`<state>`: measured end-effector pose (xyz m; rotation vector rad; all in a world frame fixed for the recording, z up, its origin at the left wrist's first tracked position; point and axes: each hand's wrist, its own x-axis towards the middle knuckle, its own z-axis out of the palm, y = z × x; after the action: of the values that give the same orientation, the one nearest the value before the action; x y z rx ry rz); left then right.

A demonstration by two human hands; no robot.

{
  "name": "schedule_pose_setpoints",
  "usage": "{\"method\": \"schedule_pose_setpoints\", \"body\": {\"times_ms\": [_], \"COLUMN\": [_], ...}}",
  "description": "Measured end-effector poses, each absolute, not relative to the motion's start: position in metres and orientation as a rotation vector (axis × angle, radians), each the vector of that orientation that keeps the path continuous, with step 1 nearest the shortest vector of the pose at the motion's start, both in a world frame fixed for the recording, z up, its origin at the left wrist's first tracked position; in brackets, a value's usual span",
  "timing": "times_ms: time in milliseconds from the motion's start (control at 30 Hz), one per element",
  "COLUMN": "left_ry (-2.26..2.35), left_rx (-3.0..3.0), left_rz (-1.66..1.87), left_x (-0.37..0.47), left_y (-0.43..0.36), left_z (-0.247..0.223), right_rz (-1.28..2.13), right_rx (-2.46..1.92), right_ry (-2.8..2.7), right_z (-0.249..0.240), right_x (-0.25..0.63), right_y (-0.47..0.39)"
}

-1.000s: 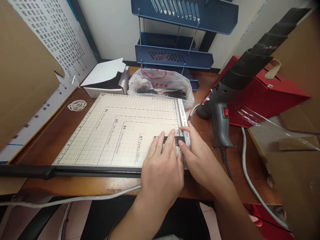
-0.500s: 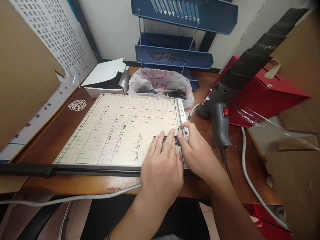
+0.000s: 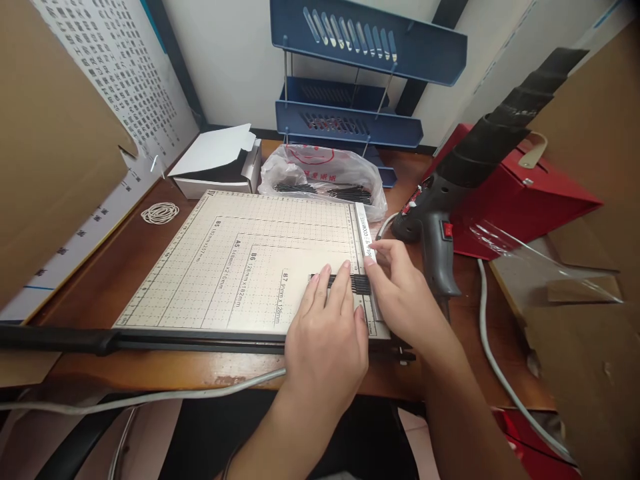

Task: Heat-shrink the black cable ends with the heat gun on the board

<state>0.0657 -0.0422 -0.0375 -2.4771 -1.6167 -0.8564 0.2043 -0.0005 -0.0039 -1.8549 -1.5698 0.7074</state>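
Near the front right corner of a cream paper cutter board [image 3: 240,267] lies a row of thin black sticks [image 3: 361,285], side by side. My left hand [image 3: 327,333] rests flat over them with its fingers stretched forward and pressing on them, not wrapped round anything. My right hand [image 3: 407,293] is at the board's right edge rail, just right of the sticks' ends, with thumb and forefinger apart. The cutter's black handle [image 3: 60,339] lies down along the front edge.
Behind the board are a white box [image 3: 215,157] and a plastic bag [image 3: 325,175] of black sticks. A coil of pale cord [image 3: 160,213] sits at left. On the right stand a heat gun [image 3: 435,247] and a red box [image 3: 540,193]. A grey cable [image 3: 230,385] crosses the front.
My right hand has shifted slightly right off the sticks' ends, which now show. My left hand stays on the sticks. The camera view has moved a little.
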Motion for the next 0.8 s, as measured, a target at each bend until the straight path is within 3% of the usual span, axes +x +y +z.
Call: {"method": "schedule_pose_setpoints", "body": {"times_ms": [367,633,800], "left_ry": [-1.601,-1.58,-1.561], "left_rx": [-2.476,-2.442,-2.43], "left_rz": [-0.823,-0.856,-0.862], "left_x": [0.066,0.067,0.067], "left_y": [-0.043,-0.044,-0.042], "left_z": [-0.036,-0.037,-0.039], "right_rz": [0.665,-0.022,0.128], "right_rx": [-1.789,-1.886,-2.135], "right_ry": [-1.549,-1.358,-1.465], "right_z": [-0.009,0.001,-0.001], "right_x": [0.204,0.242,0.265], "right_y": [-0.006,-0.016,-0.009]}}
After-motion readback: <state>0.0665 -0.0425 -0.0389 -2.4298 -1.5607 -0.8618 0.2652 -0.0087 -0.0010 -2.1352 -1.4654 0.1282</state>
